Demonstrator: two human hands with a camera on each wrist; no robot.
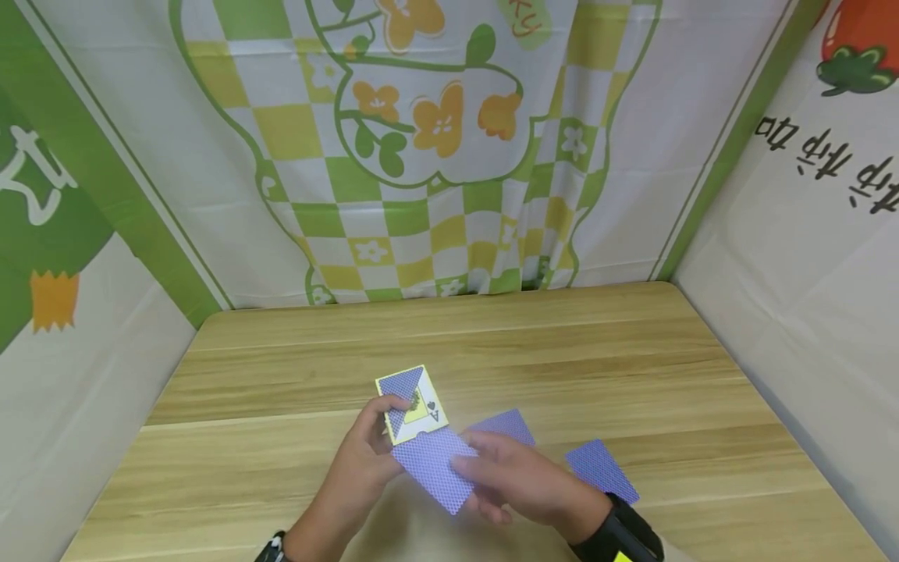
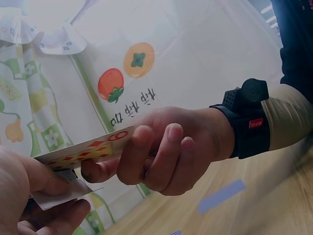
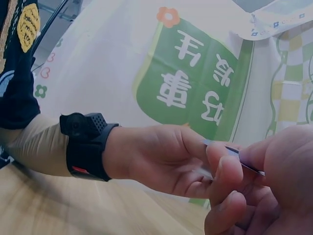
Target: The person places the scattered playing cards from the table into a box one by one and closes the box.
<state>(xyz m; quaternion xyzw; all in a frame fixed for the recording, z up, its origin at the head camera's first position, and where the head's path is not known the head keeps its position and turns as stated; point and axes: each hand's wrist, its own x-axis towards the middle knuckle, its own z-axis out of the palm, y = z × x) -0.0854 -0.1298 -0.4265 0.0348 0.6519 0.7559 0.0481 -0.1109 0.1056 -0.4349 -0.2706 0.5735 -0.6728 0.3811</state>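
In the head view my left hand (image 1: 365,449) grips a small card box (image 1: 414,402) with a blue pattern and a spade ace printed on it, thumb on top. My right hand (image 1: 520,476) pinches a blue-backed playing card (image 1: 435,468) against the box's notched near end. Whether the card's edge sits inside the box, I cannot tell. Red diamonds show on the face of the playing card (image 2: 88,151) in the left wrist view. Of the card, only a thin edge appears between the fingers in the right wrist view.
Two more blue-backed cards lie on the wooden table (image 1: 281,367): one card (image 1: 509,425) just behind my right hand, another card (image 1: 602,470) farther right. A printed curtain (image 1: 435,234) hangs along the back edge, and fabric walls stand at both sides.
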